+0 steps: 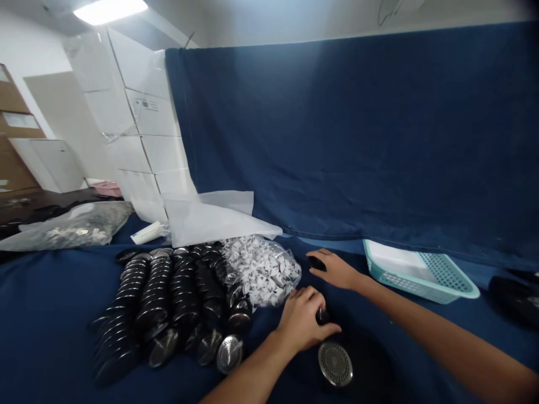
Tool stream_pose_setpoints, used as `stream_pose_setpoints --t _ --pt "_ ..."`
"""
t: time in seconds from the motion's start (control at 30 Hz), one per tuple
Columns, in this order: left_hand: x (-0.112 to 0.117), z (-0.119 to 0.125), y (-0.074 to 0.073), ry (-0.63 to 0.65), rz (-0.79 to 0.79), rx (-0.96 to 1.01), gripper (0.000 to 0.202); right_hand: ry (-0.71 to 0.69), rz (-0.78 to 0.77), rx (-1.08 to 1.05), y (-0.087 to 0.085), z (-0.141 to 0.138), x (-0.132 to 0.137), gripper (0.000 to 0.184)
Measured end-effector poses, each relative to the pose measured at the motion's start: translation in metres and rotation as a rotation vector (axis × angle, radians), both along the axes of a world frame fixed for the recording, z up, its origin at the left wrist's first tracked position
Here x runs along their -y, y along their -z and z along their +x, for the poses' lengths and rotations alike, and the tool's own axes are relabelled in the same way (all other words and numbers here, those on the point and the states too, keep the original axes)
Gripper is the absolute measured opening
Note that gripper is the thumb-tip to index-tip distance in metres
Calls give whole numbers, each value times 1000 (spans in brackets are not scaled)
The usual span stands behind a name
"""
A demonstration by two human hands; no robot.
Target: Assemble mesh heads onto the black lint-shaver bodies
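My left hand (pixel 302 318) is closed around a small black round part (pixel 322 316), with thumb and fingers on either side of it. Just beyond, my right hand (pixel 336 269) grips another dark part (pixel 316 262), mostly covered by the fingers. Below my left hand lies a round disc with a perforated metal face (pixel 336 363). Left of my forearm, black round discs (pixel 151 297) with shiny rims stand in several leaning rows; a perforated disc (pixel 230 354) lies at their near end. A clear plastic bag (pixel 269 272) of small white pieces sits beside the rows.
A teal basket (pixel 425 286) with white paper inside stands at the right. Behind the discs lies a white sheet (pixel 210 219). White boxes (pixel 147 118) are stacked at the back left, next to a hanging blue cloth (pixel 345 129). Another filled bag (pixel 80 224) lies far left.
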State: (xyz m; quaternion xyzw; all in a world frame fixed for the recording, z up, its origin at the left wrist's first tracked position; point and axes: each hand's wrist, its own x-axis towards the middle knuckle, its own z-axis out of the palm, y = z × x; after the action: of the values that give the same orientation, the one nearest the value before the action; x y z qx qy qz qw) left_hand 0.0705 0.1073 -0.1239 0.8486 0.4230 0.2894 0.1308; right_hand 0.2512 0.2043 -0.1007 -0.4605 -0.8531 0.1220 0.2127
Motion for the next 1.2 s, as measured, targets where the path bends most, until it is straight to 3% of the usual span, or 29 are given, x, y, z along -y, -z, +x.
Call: stream_pose_setpoints --t 0.17,0.33,0.53,0.8,1.2 --pt "2 0 -5 14 3 -56 48 74 -7 -35 13 40 56 47" --pt "4 0 -9 38 22 -70 47 151 29 -47 36 50 78 45" --pt "6 0 -14 63 36 -6 48 197 89 -42 44 44 83 44" --pt "2 0 -14 -52 67 254 20 213 108 -44 43 44 83 54" --pt "7 -12 -20 -196 145 452 41 274 95 -155 46 48 79 50"
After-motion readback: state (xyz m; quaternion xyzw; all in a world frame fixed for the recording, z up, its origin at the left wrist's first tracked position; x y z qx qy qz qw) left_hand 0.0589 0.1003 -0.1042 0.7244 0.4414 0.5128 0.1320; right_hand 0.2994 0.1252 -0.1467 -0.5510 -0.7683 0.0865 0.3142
